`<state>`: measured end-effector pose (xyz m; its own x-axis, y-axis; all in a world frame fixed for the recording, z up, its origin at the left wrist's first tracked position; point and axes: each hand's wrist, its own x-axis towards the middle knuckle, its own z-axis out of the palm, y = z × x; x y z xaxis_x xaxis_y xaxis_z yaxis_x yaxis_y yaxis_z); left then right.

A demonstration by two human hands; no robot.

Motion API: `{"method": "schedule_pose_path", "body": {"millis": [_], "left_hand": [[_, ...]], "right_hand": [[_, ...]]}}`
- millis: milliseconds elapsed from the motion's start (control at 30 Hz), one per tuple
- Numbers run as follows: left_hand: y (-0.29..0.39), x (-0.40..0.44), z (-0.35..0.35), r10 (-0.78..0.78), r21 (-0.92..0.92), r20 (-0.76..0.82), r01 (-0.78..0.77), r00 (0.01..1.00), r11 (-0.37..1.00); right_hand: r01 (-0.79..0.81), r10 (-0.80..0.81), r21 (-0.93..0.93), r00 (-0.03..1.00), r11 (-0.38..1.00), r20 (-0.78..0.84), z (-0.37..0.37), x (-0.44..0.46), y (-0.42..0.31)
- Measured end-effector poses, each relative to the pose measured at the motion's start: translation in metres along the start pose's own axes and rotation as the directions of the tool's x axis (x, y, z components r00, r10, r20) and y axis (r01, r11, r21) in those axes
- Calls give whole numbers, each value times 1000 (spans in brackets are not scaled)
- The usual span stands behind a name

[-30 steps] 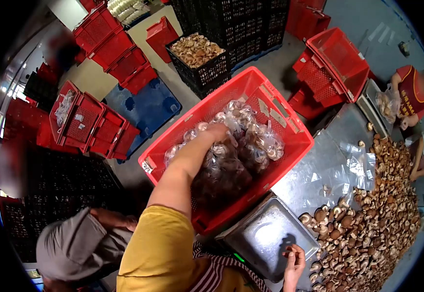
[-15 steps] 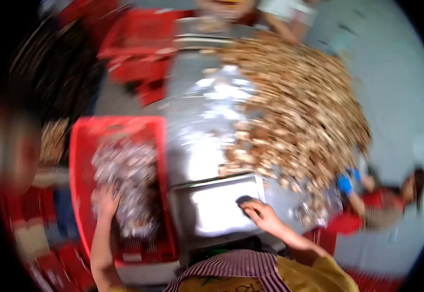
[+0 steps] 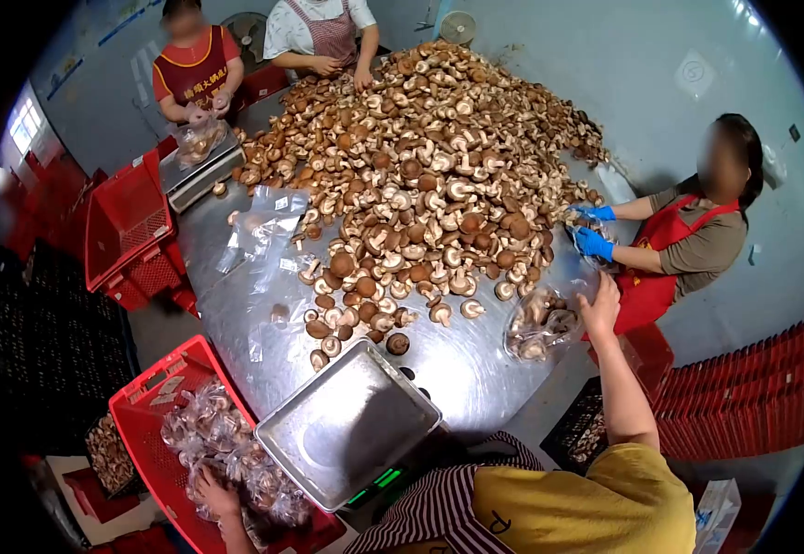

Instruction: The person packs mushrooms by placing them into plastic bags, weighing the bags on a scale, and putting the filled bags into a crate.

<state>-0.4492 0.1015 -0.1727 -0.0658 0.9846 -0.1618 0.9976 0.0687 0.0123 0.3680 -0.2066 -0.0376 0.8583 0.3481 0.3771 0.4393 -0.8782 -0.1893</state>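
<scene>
My left hand (image 3: 218, 497) reaches into the red crate (image 3: 228, 371) at the lower left. Its fingers are apart and lie on clear plastic bags of mushrooms (image 3: 252, 462). My right hand (image 3: 599, 307) is stretched out over the right edge of the table, thumb and fingers apart. It is at the loose plastic end of a bag of mushrooms (image 3: 538, 323) lying there; I cannot tell how firmly it touches the plastic. Between my arms stands a weighing scale (image 3: 314, 429) with a bare metal tray and a lit green display.
A large heap of loose mushrooms (image 3: 448, 185) covers much of the metal table (image 3: 226, 305). Plastic bags (image 3: 268, 226) lie on the left. A co-worker in blue gloves (image 3: 596, 243) handles a bag at right; two others stand at the far side, near another scale (image 3: 206, 171). Stacked red crates (image 3: 743, 397) stand lower right.
My view has turned toward the right. My right hand has moved from over the scale, where it held something small and dark, to the bag at right. My left hand stays in the crate.
</scene>
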Motion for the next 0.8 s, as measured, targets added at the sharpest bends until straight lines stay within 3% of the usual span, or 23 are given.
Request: {"method": "schedule_pose_path", "body": {"millis": [67, 133, 167, 200, 233, 267, 300, 333, 367, 400, 433, 500, 533, 600, 633, 700, 800], "left_hand": [[1, -16, 5, 13, 4, -83, -13, 996, 1000], [33, -40, -28, -37, -77, -84, 31, 996, 997], [33, -47, -30, -34, -172, -113, 15, 993, 985], [15, -47, -11, -33, -187, -193, -3, 981, 982], [28, -58, -28, -32, -257, -241, -32, 970, 966], [22, -59, -28, 20, -249, -316, -103, 949, 963], [17, -61, -27, 71, -231, -388, -172, 919, 958], [28, -62, -36, -14, -304, -410, -123, 912, 945], [36, -65, -44, -4, -298, -456, -148, 890, 943], [58, -69, -65, -56, -423, -443, -154, 895, 893], [77, -70, -60, -115, -410, -467, -99, 877, 907], [141, -87, -105, -139, -570, -469, -178, 872, 802], [148, -80, -86, -111, -574, -538, -267, 836, 774], [199, -97, -101, -117, -637, -525, -297, 843, 711], [223, -106, -108, -120, -721, -506, -343, 854, 602], [262, -122, -113, -94, -753, -497, -375, 862, 541], [295, -142, -102, -16, -925, -316, -305, 948, 226]], "right_hand": [[-29, 28, 5, 998, 1000, 48, 25, 14, 31], [-57, 64, -40, 979, 998, 194, 64, 23, 63], [-229, 172, 186, 945, 956, 278, 104, 36, 93], [-258, -24, 626, 914, 736, 404, 142, 50, 124], [-385, -35, 771, 885, 506, 465, 101, 48, 75], [-510, 47, 758, 840, 407, 541, 46, 42, 20], [-305, -130, 796, 894, 523, 428, 33, 45, 10], [-292, -149, 794, 891, 533, 428, 8, 41, -16], [-307, -178, 788, 870, 533, 460, -33, 32, -52], [-370, -219, 788, 823, 492, 524, -57, 30, -70], [-357, -372, 832, 769, 423, 519, -88, 24, -100], [-379, -553, 871, 673, 313, 491, -121, 14, -125], [-384, -611, 879, 635, 283, 473, -136, 6, -140], [-373, -693, 896, 581, 240, 427, -159, -12, -169], [-387, -737, 900, 546, 201, 400, -164, -20, -181], [-424, -804, 899, 494, 111, 332, -173, -35, -208], [-499, -857, 866, 438, 19, 271, -174, -54, -243]]}}
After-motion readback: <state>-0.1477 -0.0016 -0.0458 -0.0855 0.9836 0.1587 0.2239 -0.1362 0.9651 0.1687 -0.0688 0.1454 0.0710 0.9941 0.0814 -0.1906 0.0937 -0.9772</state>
